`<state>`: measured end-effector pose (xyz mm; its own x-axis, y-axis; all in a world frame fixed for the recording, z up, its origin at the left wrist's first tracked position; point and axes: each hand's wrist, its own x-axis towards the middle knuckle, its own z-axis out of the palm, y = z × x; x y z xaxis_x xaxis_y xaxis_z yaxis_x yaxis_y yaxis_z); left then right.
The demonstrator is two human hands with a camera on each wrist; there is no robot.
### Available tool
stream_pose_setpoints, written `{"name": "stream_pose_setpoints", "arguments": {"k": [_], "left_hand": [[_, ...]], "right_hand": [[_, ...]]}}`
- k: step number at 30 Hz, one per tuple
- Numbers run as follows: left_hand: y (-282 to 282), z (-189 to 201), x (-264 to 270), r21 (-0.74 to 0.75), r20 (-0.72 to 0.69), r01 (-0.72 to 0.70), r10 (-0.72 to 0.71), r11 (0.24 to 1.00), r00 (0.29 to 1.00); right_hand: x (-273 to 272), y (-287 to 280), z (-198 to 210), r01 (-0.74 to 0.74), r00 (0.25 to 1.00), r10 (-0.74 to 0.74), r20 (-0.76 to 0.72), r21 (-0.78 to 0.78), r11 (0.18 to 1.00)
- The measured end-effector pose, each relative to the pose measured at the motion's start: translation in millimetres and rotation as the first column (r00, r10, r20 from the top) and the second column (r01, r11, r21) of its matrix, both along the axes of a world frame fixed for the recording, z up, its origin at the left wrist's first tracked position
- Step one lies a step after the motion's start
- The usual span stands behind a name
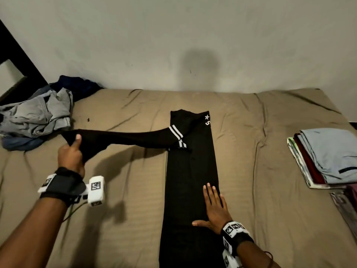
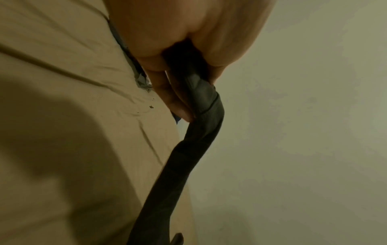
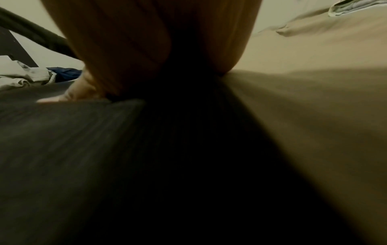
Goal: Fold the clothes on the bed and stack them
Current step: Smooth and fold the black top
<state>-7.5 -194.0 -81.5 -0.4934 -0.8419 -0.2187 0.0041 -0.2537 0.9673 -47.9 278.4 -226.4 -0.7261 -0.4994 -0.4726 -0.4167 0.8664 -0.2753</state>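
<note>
A long black garment with white stripes and a star print lies down the middle of the tan bed. Its sleeve stretches out to the left, lifted off the sheet. My left hand grips the sleeve's end; in the left wrist view the fingers curl round the black sleeve. My right hand lies flat on the garment's lower part, fingers straight and thumb spread. The right wrist view is dark, with the palm pressed on the black cloth.
A heap of unfolded grey and blue clothes sits at the bed's back left corner. A stack of folded clothes, light blue on top, lies at the right edge. The wall runs behind the bed.
</note>
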Motion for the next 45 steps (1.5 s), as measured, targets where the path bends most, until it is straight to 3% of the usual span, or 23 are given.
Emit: {"name": "stream_pose_setpoints", "arguments": {"k": [2,5,9,12,15,19,20,21,23,24,25,26,27,29,30,31,34,37,41,43,45], "left_hand": [[-10.8,6.8,-13.9,-0.029,0.042,-0.037,0.038,0.999,0.998],[-19.9,13.2,-32.8,0.021,-0.011,-0.035,0.035,0.999,0.999],[-25.6,17.6,-52.0,-0.077,0.091,0.051,-0.044,0.996,0.995],[-18.6,28.7,-59.7,-0.149,0.076,0.081,-0.07,0.985,0.995],[13.5,56.3,-56.6,-0.273,-0.02,0.208,-0.222,0.939,0.975],[100.4,97.4,-29.0,-0.363,-0.022,0.428,-0.467,0.828,0.884],[126.1,101.1,-15.5,-0.413,0.016,0.489,-0.53,0.769,0.848],[153.3,100.2,0.0,-0.509,0.098,0.548,-0.587,0.664,0.803],[204.3,81.4,31.1,-0.681,0.358,0.647,-0.616,0.342,0.702],[231.6,67.8,47.3,-0.693,0.463,0.69,-0.605,0.208,0.648],[254.4,49.2,60.4,-0.68,0.535,0.725,-0.604,0.107,0.591],[277.8,27.7,72.0,-0.647,0.612,0.763,-0.599,-0.003,0.517],[300.5,4.2,82.4,-0.578,0.696,0.808,-0.587,-0.115,0.414],[337.1,-43.6,96.8,-0.395,0.85,0.868,-0.478,-0.302,0.221],[350.3,-61.6,101.5,-0.289,0.91,0.893,-0.388,-0.346,0.144],[362.8,-79.8,106.4,-0.205,0.952,0.906,-0.289,-0.37,0.098],[379.0,-116.2,118.8,-0.033,0.993,0.939,-0.12,-0.342,-0.008],[381.8,-116.5,129.3,0.011,0.994,0.955,-0.104,-0.296,-0.043],[380.9,-93.8,143.7,0.004,0.992,0.955,-0.121,-0.298,-0.042],[378.3,-83.7,149.3,-0.032,0.988,0.967,-0.156,-0.255,-0.008],[376.6,-80.0,155.6,-0.061,0.986,0.963,-0.166,-0.263,0.017]], "right_hand": [[-2.0,0.7,-0.3,-0.006,1.0,0.005,0.017,0.014,1.0],[-3.7,-0.2,-1.1,-0.01,1.0,0.01,0.012,0.021,1.0],[-3.3,1.4,-5.0,-0.007,1.0,0.007,-0.004,0.013,1.0],[-5.7,0.5,-7.2,-0.019,1.0,0.019,0.006,0.023,1.0],[-7.2,1.2,-10.1,-0.008,1.0,0.008,0.002,0.015,1.0],[-8.4,1.8,-5.9,-0.004,1.0,0.004,0.024,-0.011,1.0],[-9.9,2.7,-1.1,-0.003,0.999,0.004,0.048,-0.027,1.0],[-12.0,4.5,6.8,0.016,0.995,-0.009,0.1,-0.075,0.997],[-17.1,10.0,30.0,0.247,0.935,-0.142,0.325,-0.31,0.918],[-15.2,16.2,41.3,0.461,0.846,-0.229,0.482,-0.443,0.769],[-9.8,23.0,48.2,0.651,0.735,-0.281,0.617,-0.525,0.549],[-2.4,28.7,52.2,0.776,0.625,-0.311,0.716,-0.525,0.35],[8.1,33.4,57.2,0.862,0.506,-0.299,0.809,-0.456,0.222],[37.2,37.2,56.1,0.97,0.234,-0.202,0.951,-0.214,0.113],[54.3,39.3,51.3,0.989,0.132,-0.163,0.978,-0.118,0.09],[69.6,41.4,46.4,0.996,0.079,-0.155,0.985,-0.07,0.061],[91.8,44.1,25.3,0.984,0.173,-0.364,0.915,-0.176,0.026],[101.4,46.8,15.9,0.978,0.2,-0.388,0.9,-0.208,0.023],[109.6,48.8,21.6,0.973,0.222,-0.361,0.906,-0.231,0.019],[115.6,48.9,30.5,0.97,0.236,-0.329,0.914,-0.244,0.016],[121.9,51.2,33.0,0.963,0.264,-0.364,0.893,-0.262,0.055]]}}
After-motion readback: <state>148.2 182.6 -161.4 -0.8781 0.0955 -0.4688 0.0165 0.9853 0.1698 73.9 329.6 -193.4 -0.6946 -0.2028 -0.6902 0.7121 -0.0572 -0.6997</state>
